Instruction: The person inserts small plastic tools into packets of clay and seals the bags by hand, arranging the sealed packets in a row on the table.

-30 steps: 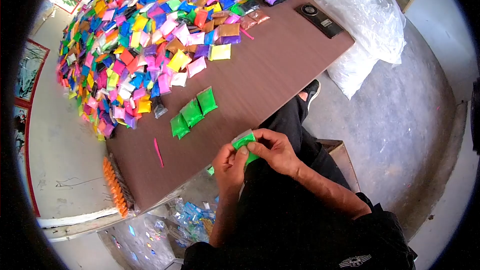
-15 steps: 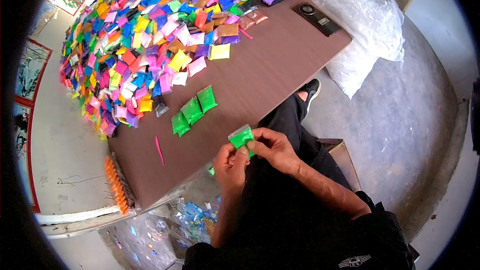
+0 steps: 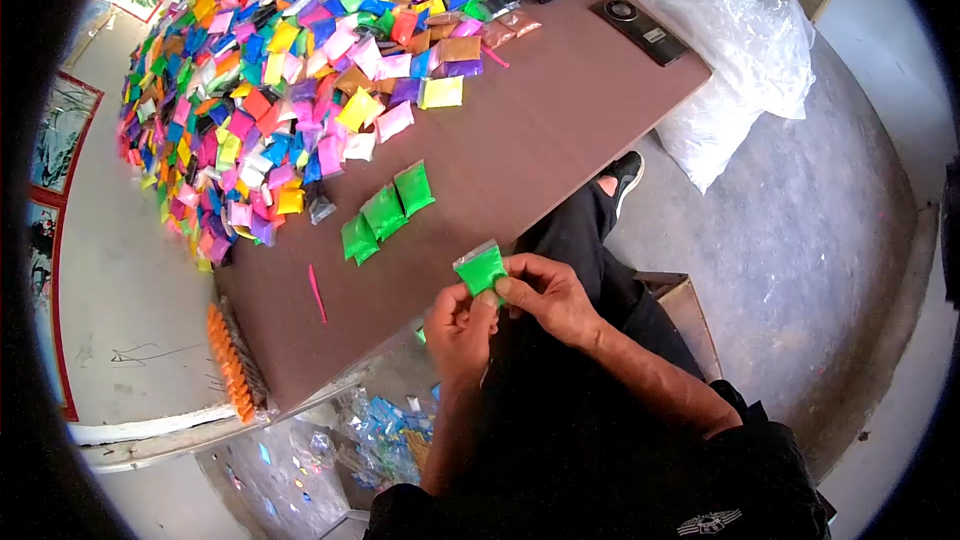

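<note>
Green shows through most of the small packet that the person holds up between both hands, just beyond the lap and beside the near edge of the table. The left hand pinches it from the left, thumb against the near part of its face and fingers curled in; the right hand pinches it from the right, its thumb close to the other one. Both grips are narrow and seem to have hold of this packet alone, though I cannot tell how the hidden fingertips sit behind it.

Over the last second the hands have kept almost the same place, while the packet has tipped up: more of its face shows past the thumbs, and the clear strip along its far edge is plain to see. To my eye this packet is still being worked, in the fingers and not set down.

Far and left of the hands, three green packets lie close together in a slanting row. A pink stick lies nearer and farther left, and a broad heap of coloured packets spreads across the far left
</note>
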Demonstrator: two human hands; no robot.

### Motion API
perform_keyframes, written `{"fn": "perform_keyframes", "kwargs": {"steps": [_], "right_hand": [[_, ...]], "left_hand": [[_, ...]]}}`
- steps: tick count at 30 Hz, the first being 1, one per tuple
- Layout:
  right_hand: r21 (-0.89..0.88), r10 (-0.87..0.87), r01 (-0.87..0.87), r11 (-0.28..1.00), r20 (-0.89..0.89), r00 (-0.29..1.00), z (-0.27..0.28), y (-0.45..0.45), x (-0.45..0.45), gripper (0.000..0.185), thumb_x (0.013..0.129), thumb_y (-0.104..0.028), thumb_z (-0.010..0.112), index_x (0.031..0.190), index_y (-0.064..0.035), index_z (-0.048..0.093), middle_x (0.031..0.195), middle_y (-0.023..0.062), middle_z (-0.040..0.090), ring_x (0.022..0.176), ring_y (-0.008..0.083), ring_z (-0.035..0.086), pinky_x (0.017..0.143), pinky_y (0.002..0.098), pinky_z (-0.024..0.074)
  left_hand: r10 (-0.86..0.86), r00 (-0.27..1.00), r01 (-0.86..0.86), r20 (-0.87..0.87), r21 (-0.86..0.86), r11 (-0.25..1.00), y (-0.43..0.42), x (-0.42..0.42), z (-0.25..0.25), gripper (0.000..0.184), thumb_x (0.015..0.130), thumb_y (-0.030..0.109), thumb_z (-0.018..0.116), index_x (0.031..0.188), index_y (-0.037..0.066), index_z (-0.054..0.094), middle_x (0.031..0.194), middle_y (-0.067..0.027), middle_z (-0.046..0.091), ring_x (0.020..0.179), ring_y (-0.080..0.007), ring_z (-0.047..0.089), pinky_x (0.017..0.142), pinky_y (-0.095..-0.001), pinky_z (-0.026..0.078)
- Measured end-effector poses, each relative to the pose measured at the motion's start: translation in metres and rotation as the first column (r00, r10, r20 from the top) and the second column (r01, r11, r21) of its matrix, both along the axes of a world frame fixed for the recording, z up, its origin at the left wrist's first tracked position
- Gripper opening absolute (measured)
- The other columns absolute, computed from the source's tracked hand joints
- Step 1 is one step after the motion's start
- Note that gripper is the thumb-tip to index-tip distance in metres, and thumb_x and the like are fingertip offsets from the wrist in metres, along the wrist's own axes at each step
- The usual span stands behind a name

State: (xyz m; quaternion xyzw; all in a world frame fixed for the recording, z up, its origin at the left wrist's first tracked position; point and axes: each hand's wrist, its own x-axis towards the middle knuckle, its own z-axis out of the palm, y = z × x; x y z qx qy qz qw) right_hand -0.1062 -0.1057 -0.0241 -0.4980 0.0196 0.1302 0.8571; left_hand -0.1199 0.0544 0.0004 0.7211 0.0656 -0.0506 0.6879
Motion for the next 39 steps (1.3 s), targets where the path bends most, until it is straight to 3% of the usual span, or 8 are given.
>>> {"fn": "perform_keyframes", "kwargs": {"steps": [3, 10, 16, 19, 21, 26, 35, 39], "right_hand": [[-0.027, -0.013, 0.014, 1.0, 0.025, 1.0, -0.006, 0.001, 0.0, 0.024, 0.1, -0.019, 0.067, 0.115, -0.0004, 0.066, 0.095, -0.0005, 0.067, 0.079, 0.0062, 0.059, 0.07, 0.0231, 0.0491], [0.039, -0.024, 0.024, 0.999, 0.006, 1.0, 0.003, 0.0, -0.002, 0.023, 0.1, -0.019, 0.067, 0.115, -0.0012, 0.066, 0.095, -0.0009, 0.067, 0.079, 0.0059, 0.059, 0.07, 0.023, 0.0488], [0.1, -0.025, 0.023, 0.995, 0.021, 0.999, 0.008, 0.002, -0.002, 0.018, 0.101, -0.015, 0.065, 0.112, -0.0019, 0.067, 0.096, -0.0031, 0.066, 0.085, 0.004, 0.058, 0.077, 0.0221, 0.0478], [0.023, -0.014, 0.013, 1.0, 0.053, 0.999, 0.001, -0.002, -0.001, 0.016, 0.101, -0.015, 0.064, 0.111, -0.0023, 0.067, 0.096, -0.0036, 0.066, 0.089, 0.0042, 0.057, 0.08, 0.0225, 0.0476], [0.001, -0.02, 0.02, 1.0, 0.106, 0.994, -0.002, -0.004, -0.001, 0.017, 0.1, -0.013, 0.065, 0.11, 0.0004, 0.068, 0.101, 0.002, 0.069, 0.093, 0.0085, 0.062, 0.083, 0.0265, 0.0522], [-0.047, -0.023, 0.029, 0.998, 0.121, 0.992, 0.001, -0.001, -0.004, 0.014, 0.1, -0.012, 0.066, 0.11, -0.0016, 0.068, 0.098, -0.0021, 0.067, 0.09, 0.0056, 0.059, 0.082, 0.0241, 0.0495], [-0.04, -0.016, 0.019, 0.999, 0.076, 0.997, 0.0, 0.002, -0.003, 0.017, 0.099, -0.012, 0.067, 0.111, -0.0007, 0.067, 0.099, -0.0005, 0.068, 0.09, 0.006, 0.061, 0.081, 0.0243, 0.0515], [-0.075, -0.007, 0.014, 0.997, 0.086, 0.996, 0.005, -0.002, -0.002, 0.017, 0.097, -0.01, 0.068, 0.109, 0.0004, 0.066, 0.098, 0.0017, 0.068, 0.09, 0.0084, 0.063, 0.081, 0.027, 0.0533]], "left_hand": [[0.003, 1.0, -0.003, -0.02, 0.008, 1.0, -0.001, 0.004, 0.001, 0.022, 0.094, 0.01, 0.071, 0.109, -0.003, 0.065, 0.086, -0.0035, 0.066, 0.072, -0.0077, 0.06, 0.065, -0.022, 0.051], [0.075, 0.995, -0.079, -0.063, -0.054, 0.995, -0.011, 0.004, 0.008, 0.022, 0.095, 0.015, 0.071, 0.109, -0.001, 0.066, 0.088, -0.0022, 0.067, 0.074, -0.0067, 0.06, 0.068, -0.023, 0.052], [0.014, 0.999, -0.014, 0.039, -0.014, 1.0, -0.006, 0.003, 0.001, 0.017, 0.096, 0.015, 0.07, 0.101, -0.001, 0.065, 0.084, 0.0006, 0.064, 0.072, -0.0042, 0.056, 0.064, -0.0208, 0.046], [-0.035, 0.998, 0.035, 0.06, 0.002, 0.999, -0.005, 0.003, 0.003, 0.015, 0.097, 0.013, 0.069, 0.099, 0.0, 0.064, 0.083, 0.0016, 0.063, 0.073, -0.0038, 0.055, 0.065, -0.0205, 0.044], [-0.057, 0.997, 0.056, 0.049, 0.003, 0.998, -0.007, 0.002, 0.004, 0.014, 0.097, 0.012, 0.068, 0.099, 0.0, 0.064, 0.084, 0.002, 0.062, 0.073, -0.0039, 0.055, 0.066, -0.0206, 0.044], [0.092, 0.995, -0.089, 0.025, -0.086, 0.992, -0.012, 0.003, 0.007, 0.013, 0.098, 0.01, 0.066, 0.102, -0.001, 0.063, 0.083, 0.0035, 0.059, 0.075, -0.0039, 0.053, 0.068, -0.0201, 0.042], [-0.033, 0.989, 0.019, 0.143, 0.101, 0.995, -0.001, 0.002, 0.01, 0.012, 0.099, 0.01, 0.065, 0.103, -0.001, 0.063, 0.081, 0.0051, 0.058, 0.072, -0.0004, 0.048, 0.063, -0.0178, 0.036], [0.006, 0.995, -0.007, 0.103, 0.01, 1.0, -0.007, 0.003, 0.008, 0.012, 0.099, 0.009, 0.065, 0.104, -0.001, 0.064, 0.08, 0.006, 0.057, 0.07, -0.0004, 0.048, 0.061, -0.0176, 0.036]]}}
